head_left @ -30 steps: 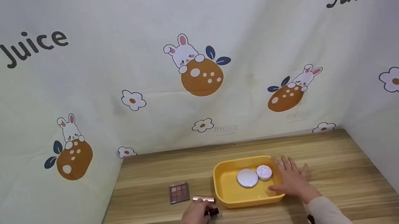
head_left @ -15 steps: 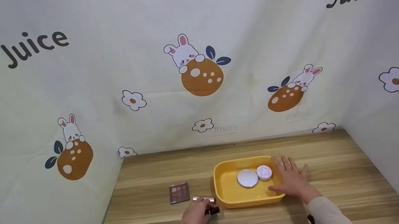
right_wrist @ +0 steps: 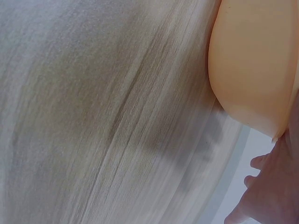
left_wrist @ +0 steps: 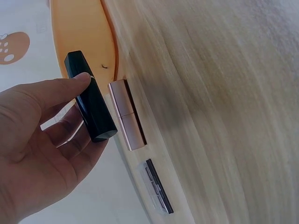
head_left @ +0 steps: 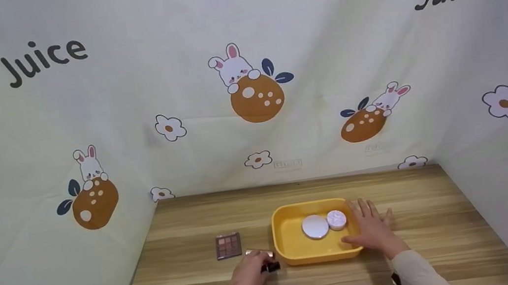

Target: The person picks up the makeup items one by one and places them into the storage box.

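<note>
My left hand (head_left: 248, 273) pinches a black lipstick tube (left_wrist: 91, 100) between thumb and fingers, raised off the table in the left wrist view. A rose-gold lipstick tube (left_wrist: 127, 114) lies on the table just beyond it, partly covered by the hand in the head view. My right hand (head_left: 373, 227) rests with spread fingers on the right rim of a yellow plastic bin (head_left: 295, 259), its thumb reaching over the inside. Within the bin lie a round white compact (head_left: 315, 227) and a smaller round white case (head_left: 336, 219), side by side.
An eyeshadow palette (head_left: 228, 245) with a see-through lid lies left of the bin. The wood-grain table (head_left: 185, 217) meets printed fabric walls (head_left: 206, 159) at its back and both sides.
The black lipstick tube has turned and shifted slightly in my left hand, which stays almost in place. My right hand and the bin have not moved.
</note>
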### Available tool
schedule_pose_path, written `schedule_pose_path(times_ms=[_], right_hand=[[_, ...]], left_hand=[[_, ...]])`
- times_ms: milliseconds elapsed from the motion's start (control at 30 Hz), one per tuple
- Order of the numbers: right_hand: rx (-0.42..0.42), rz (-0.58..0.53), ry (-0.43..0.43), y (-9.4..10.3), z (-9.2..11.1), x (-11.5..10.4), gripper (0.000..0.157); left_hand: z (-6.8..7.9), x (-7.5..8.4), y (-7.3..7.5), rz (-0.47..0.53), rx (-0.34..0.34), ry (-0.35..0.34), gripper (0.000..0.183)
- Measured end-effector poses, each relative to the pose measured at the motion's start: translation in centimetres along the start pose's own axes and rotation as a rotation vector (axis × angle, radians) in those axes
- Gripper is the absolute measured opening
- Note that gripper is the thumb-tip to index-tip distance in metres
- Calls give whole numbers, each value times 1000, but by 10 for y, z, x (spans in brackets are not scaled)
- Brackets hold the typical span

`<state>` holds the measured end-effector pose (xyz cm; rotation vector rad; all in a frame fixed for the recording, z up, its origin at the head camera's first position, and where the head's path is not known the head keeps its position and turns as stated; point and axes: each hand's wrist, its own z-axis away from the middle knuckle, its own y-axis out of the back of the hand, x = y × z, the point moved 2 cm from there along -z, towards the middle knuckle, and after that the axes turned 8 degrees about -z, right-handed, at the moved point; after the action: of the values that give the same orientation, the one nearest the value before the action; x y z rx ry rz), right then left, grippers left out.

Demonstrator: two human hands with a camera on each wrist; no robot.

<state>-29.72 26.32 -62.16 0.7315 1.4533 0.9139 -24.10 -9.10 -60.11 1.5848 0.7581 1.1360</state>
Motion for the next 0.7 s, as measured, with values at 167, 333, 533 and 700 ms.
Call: schedule_pose_path(times_ms=[167,333,533,700], right_hand=[[-5,-8,-5,-1,0,0,110],[-19,-19,-14,-2,0,0,110],[-13,-14,-10,0,0,0,109],[7,-9,0,0,0,-1,109]], left_hand=[[-2,1,1,17,-19,11,23],[-4,2,2,25,-54,44,24],[-6,5,7,42,-85,76,24],[-4,6,10,39,-22,20,25]])
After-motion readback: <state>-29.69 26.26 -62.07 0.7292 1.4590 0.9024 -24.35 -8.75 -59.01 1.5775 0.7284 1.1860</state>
